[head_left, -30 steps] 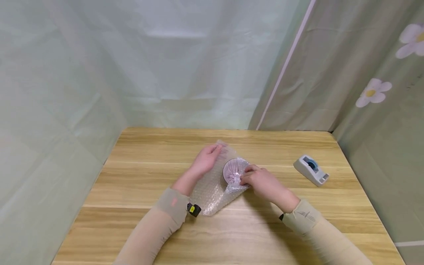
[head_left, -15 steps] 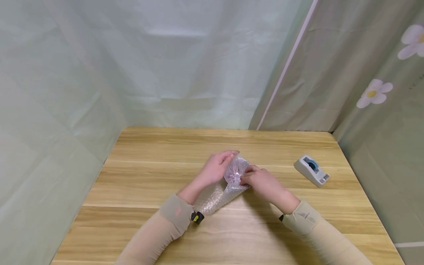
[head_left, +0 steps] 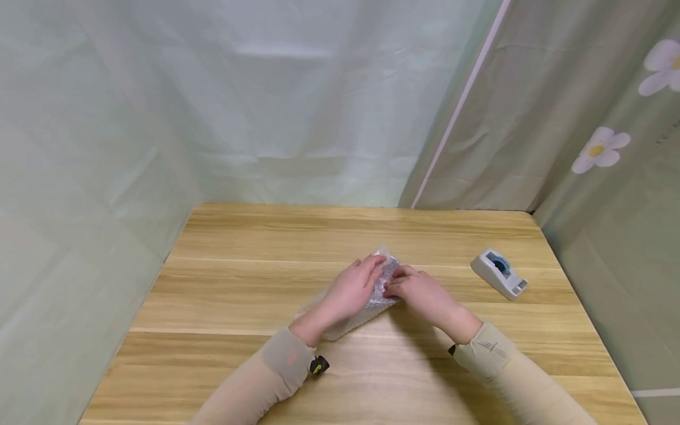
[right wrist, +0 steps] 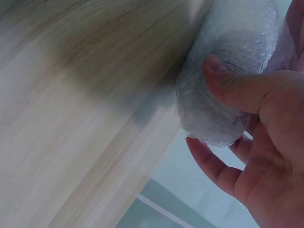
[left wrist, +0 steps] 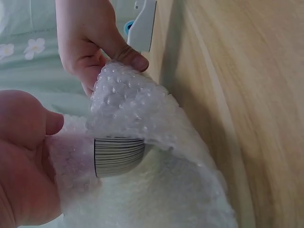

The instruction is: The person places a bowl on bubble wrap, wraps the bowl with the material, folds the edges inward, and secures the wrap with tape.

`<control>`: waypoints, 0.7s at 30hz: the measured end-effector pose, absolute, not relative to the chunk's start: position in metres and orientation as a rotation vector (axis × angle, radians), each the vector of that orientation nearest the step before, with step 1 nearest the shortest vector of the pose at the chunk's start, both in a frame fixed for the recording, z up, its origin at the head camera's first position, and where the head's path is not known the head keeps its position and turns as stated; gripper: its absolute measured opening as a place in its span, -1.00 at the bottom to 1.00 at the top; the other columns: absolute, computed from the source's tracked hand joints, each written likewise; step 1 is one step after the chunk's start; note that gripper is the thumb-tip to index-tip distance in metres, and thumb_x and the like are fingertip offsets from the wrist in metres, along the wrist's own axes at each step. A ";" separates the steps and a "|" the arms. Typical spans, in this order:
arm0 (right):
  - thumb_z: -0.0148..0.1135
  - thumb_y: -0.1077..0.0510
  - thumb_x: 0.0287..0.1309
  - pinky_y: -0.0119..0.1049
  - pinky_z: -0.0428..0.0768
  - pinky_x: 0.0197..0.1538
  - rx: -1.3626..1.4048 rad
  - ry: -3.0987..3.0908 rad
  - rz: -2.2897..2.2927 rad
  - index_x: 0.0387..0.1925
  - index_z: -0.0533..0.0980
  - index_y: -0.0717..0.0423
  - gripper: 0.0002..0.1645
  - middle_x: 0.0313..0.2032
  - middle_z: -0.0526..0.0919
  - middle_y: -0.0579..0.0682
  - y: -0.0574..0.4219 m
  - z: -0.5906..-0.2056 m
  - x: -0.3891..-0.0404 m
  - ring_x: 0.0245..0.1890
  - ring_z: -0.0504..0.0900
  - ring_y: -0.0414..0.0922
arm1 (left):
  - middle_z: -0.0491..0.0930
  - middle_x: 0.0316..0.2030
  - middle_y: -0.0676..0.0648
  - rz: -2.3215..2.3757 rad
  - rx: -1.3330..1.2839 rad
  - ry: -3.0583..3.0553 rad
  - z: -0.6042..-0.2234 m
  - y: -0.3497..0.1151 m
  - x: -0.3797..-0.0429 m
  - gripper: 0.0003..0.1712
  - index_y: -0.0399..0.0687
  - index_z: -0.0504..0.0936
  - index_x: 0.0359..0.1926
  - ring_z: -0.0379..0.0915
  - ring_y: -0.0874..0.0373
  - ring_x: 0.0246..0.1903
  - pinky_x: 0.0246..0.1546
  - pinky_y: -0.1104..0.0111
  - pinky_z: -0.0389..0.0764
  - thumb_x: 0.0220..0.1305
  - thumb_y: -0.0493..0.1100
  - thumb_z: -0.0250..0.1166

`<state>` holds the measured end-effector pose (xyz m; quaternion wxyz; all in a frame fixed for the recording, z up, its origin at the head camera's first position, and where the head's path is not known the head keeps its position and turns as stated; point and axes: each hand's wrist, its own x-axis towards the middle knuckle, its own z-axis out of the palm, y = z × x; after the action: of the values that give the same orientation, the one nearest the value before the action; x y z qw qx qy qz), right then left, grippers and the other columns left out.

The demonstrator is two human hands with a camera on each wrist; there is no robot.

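Note:
A small bowl (left wrist: 118,156) with dark stripes on its side lies in a sheet of bubble wrap (head_left: 344,327) near the middle of the table; from the head view its mouth is covered. My left hand (head_left: 352,290) lies over the mouth with its fingers extended, pressing the wrap down on it. My right hand (head_left: 425,296) grips the bowl's right side through the wrap. In the right wrist view, the thumb (right wrist: 232,85) lies along the wrapped striped wall and the fingers curl around the other side. A loose part of the sheet reaches toward my left forearm.
A white tape dispenser (head_left: 499,273) with a blue-cored roll stands to the right of my right hand. The wooden table (head_left: 239,283) ends at pale green curtains (head_left: 319,118) behind and on both sides.
My left hand has brought the raised left edge of the bubble wrap rightward over the bowl and moved from pinching it to pressing it down. My right hand has stayed at the bowl's right side.

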<state>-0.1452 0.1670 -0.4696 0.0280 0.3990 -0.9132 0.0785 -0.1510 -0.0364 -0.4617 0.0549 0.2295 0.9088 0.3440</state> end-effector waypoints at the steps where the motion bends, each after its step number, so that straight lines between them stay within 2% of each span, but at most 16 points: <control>1: 0.36 0.33 0.10 -0.04 0.65 -0.19 1.237 -2.816 0.249 -0.12 0.74 -0.03 -0.68 -0.13 0.75 -0.13 0.167 -0.470 -0.146 0.04 0.57 0.02 | 0.42 0.34 -0.10 1.069 0.686 2.749 -0.463 -0.037 -0.150 -0.53 -0.07 0.33 0.39 0.35 -0.04 0.31 0.41 0.09 0.22 0.58 -0.05 -0.06; 3: 0.36 0.33 0.10 -0.05 0.65 -0.20 1.247 -2.811 0.265 -0.12 0.74 -0.03 -0.68 -0.14 0.75 -0.14 0.168 -0.471 -0.147 0.04 0.57 0.01 | 0.43 0.33 -0.07 1.136 0.664 2.718 -0.465 -0.039 -0.150 -0.62 -0.08 0.37 0.27 0.44 -0.02 0.24 0.28 0.16 0.43 0.55 -0.06 -0.01; 5: 0.35 0.33 0.12 -0.05 0.64 -0.21 1.254 -2.814 0.284 -0.12 0.74 -0.04 -0.68 -0.13 0.75 -0.15 0.168 -0.472 -0.148 0.04 0.56 0.01 | 0.41 0.36 -0.04 1.193 0.654 2.693 -0.467 -0.041 -0.149 -0.74 -0.03 0.41 0.11 0.44 0.01 0.23 0.17 0.23 0.53 0.52 -0.06 0.05; 6: 0.35 0.33 0.12 -0.06 0.64 -0.21 1.256 -2.813 0.288 -0.12 0.74 -0.04 -0.68 -0.13 0.75 -0.15 0.169 -0.472 -0.148 0.04 0.56 0.00 | 0.38 0.38 -0.04 1.221 0.649 2.677 -0.467 -0.043 -0.149 -0.80 0.00 0.42 0.03 0.51 -0.01 0.14 0.04 0.24 0.60 0.51 -0.05 0.08; 8: 0.35 0.32 0.13 -0.06 0.63 -0.21 1.260 -2.816 0.294 -0.12 0.74 -0.04 -0.69 -0.13 0.75 -0.15 0.169 -0.472 -0.148 0.04 0.56 0.01 | 0.32 0.42 -0.04 1.257 0.662 2.657 -0.469 -0.045 -0.149 -0.88 0.03 0.44 -0.09 0.58 -0.06 -0.06 -0.14 0.22 0.63 0.48 -0.06 0.12; 12: 0.35 0.31 0.13 -0.04 0.64 -0.18 1.268 -2.811 0.273 -0.11 0.74 -0.05 -0.69 -0.09 0.75 -0.13 0.170 -0.473 -0.149 0.06 0.55 0.01 | 0.27 0.44 -0.11 1.254 0.727 2.678 -0.471 -0.048 -0.151 -0.93 0.05 0.55 -0.23 0.55 -0.08 0.06 0.12 0.18 0.56 0.41 -0.10 0.20; 15: 0.36 0.31 0.13 -0.03 0.65 -0.18 1.269 -2.808 0.265 -0.11 0.74 -0.06 -0.69 -0.08 0.75 -0.12 0.171 -0.473 -0.149 0.06 0.54 0.00 | 0.31 0.41 -0.15 1.185 0.804 2.741 -0.474 -0.048 -0.152 -0.93 0.02 0.66 -0.27 0.27 -0.08 0.36 0.38 0.15 0.27 0.35 -0.13 0.27; 21: 0.39 0.31 0.09 -0.02 0.64 -0.14 1.265 -2.815 0.277 -0.11 0.74 -0.07 -0.67 -0.11 0.75 -0.16 0.172 -0.471 -0.149 0.05 0.55 0.01 | 0.45 0.25 -0.14 0.981 0.939 2.858 -0.476 -0.045 -0.153 -0.87 -0.05 0.78 -0.23 0.32 0.00 0.30 0.42 0.17 0.20 0.29 -0.13 0.36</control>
<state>-0.1491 0.1716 -0.4713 0.0216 0.4082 -0.9083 0.0895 -0.1533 -0.0449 -0.4762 -0.0112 0.2966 0.9032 0.3102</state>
